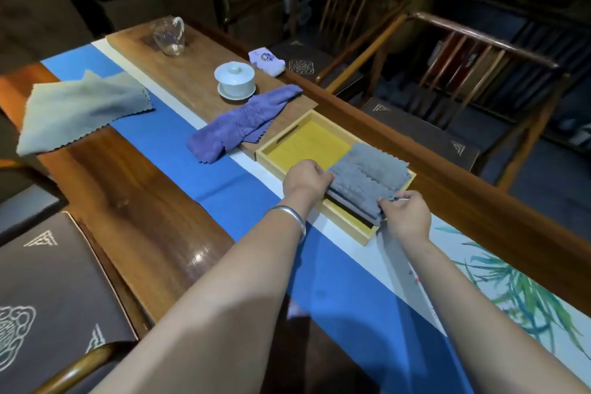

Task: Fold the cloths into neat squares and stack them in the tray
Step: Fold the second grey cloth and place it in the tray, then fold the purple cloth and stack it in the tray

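Note:
A folded grey cloth (pixel 367 181) lies in the near right end of the yellow wooden tray (pixel 303 142), over darker folded layers beneath it. My left hand (pixel 305 181) pinches its left edge and my right hand (pixel 406 214) grips its near right corner. A purple cloth (pixel 238 125) lies crumpled to the left of the tray, partly on the wooden board. A light grey-green cloth (pixel 80 110) lies loosely spread at the table's far left.
A wooden board (pixel 179 73) carries a glass pitcher (pixel 169 35) and a white lidded cup (pixel 235 80). A small lilac packet (pixel 267 61) sits at the far edge. A blue runner (pixel 192 176) covers the table. Wooden chairs (pixel 447 67) stand beyond.

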Demonstrator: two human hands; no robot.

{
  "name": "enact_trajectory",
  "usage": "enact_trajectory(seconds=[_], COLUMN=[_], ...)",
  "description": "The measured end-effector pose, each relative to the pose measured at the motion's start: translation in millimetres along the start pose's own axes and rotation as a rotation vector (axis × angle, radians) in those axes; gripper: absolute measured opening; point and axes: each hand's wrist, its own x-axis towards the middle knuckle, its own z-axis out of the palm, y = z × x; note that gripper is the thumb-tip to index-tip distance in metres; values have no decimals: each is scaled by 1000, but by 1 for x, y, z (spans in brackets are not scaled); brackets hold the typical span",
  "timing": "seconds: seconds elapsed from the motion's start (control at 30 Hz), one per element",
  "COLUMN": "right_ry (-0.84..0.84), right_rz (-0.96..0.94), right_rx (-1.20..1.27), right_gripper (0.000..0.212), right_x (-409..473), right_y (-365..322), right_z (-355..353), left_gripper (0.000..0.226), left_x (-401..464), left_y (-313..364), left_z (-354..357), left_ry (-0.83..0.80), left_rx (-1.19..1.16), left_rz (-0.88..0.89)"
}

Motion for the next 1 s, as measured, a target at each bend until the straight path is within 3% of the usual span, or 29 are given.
enact_trajectory(seconds=[0.1, 0.27, 0.37, 0.5, 0.67, 0.8, 1.0], right_ry=[-32, -14, -16, -46, -138, -358, -621], right_rz=[-103, -278, -246, -437, -569, -772, -1119], right_rx=[-48, -287, -303, -317, -365, -396, -366], right_gripper=[35, 46, 40, 23, 21, 24, 24], right_x=[-4, -18, -24, -43, -97, -170, -307], right_y=[0, 2, -2, -5, -10, -31, -89], right_z=[5, 12, 6, -11, -21, 2, 43], left_gripper=[12, 17, 28, 34, 33, 27, 28], left_x=[3, -2, -11, -34, -98, -182, -350], left_y=[-9, -16, -17, -32, -81, -149, -247], left_z=[2, 14, 9, -22, -75, -138, -229], left_ry=[64, 128, 118, 101, 62, 132, 370], left_rx=[176, 327, 304, 195, 213, 271, 133], left_rz=[31, 118, 165, 194, 162, 69, -259])
